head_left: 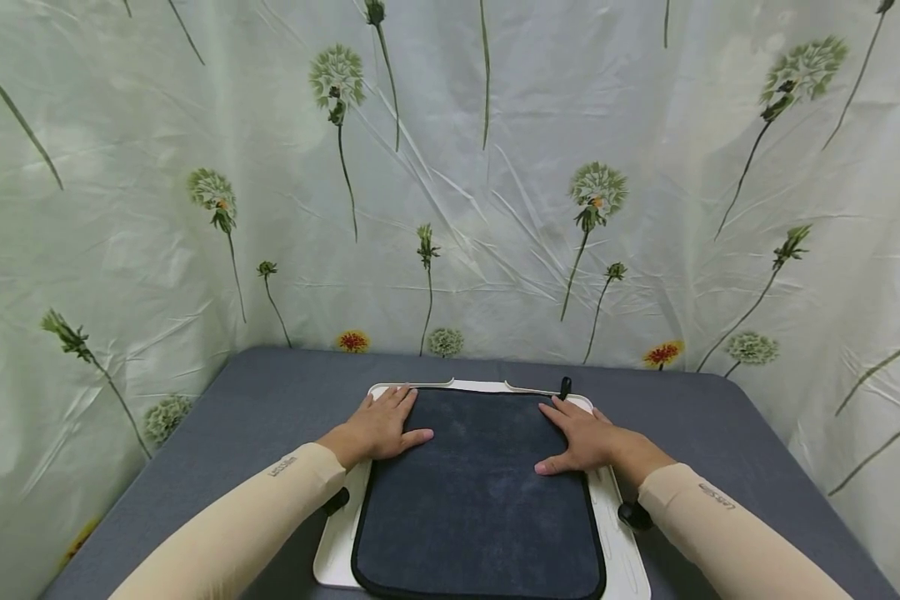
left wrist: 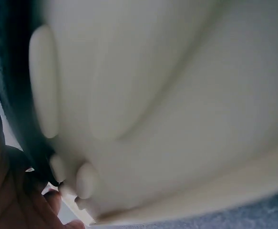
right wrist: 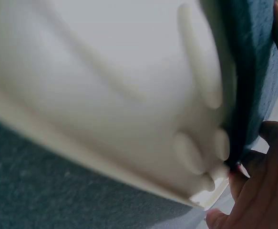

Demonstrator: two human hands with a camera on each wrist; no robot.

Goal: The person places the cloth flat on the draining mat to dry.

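A dark navy mat (head_left: 480, 500) with black edging lies over a white plastic tray (head_left: 336, 542) with rounded corners. My left hand (head_left: 386, 429) rests on the far left corner of the mat, fingers spread and thumb pointing inward. Opposite it, my right hand (head_left: 585, 437) touches the far right corner with its fingers spread too. The left wrist view shows the tray's raised ridges (left wrist: 46, 81) beside the mat's edge (left wrist: 22, 105). From the right wrist, the mat's side (right wrist: 248, 71) appears close to my right fingers, with the pale tray (right wrist: 129, 119) beside it.
A small black loop (head_left: 566, 387) sticks up at the tray's far right corner. Grey cloth (head_left: 285, 400) covers the table beneath. Behind and at both sides hangs a pale curtain (head_left: 495, 208) printed with dandelions.
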